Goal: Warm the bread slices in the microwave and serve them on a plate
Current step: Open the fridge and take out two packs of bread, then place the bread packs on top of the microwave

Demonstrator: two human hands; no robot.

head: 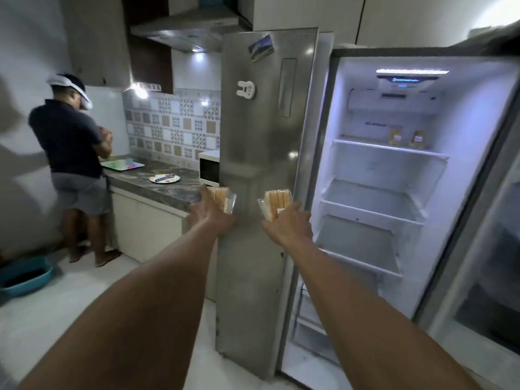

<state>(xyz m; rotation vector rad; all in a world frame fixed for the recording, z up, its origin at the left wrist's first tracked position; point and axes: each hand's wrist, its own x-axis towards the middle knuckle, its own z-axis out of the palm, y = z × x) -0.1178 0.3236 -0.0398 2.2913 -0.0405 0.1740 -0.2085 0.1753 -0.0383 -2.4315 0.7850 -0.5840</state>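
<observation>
Before the open refrigerator compartment (394, 170), both bare arms reach forward at about the same height. The left hand (209, 213) grips a clear-wrapped pack of bread slices (222, 197), its fingers curled round the pack's near side with the thumb raised along the left edge. The right hand (289, 223) holds a second pack (277, 202) the same way, fingers wrapped over its lower right corner. The fingertips are hidden behind the wrappers, so how tightly they press cannot be told. The two packs sit near each other but apart, both in front of the steel refrigerator door (261, 153).

Inside the lit compartment, what seem to be two more small packs (395, 136) stand on the upper shelf; blur makes their contents uncertain.

Left of the steel door, a white microwave (209, 168) sits on the dark stone countertop (157, 192), partly hidden by the door. A plate (164, 178) lies on the countertop near it, with something dark across it. Farther along, another person (70, 142) stands at the countertop beside a tray (122, 164). A teal basin (25, 274) rests on the floor.
</observation>
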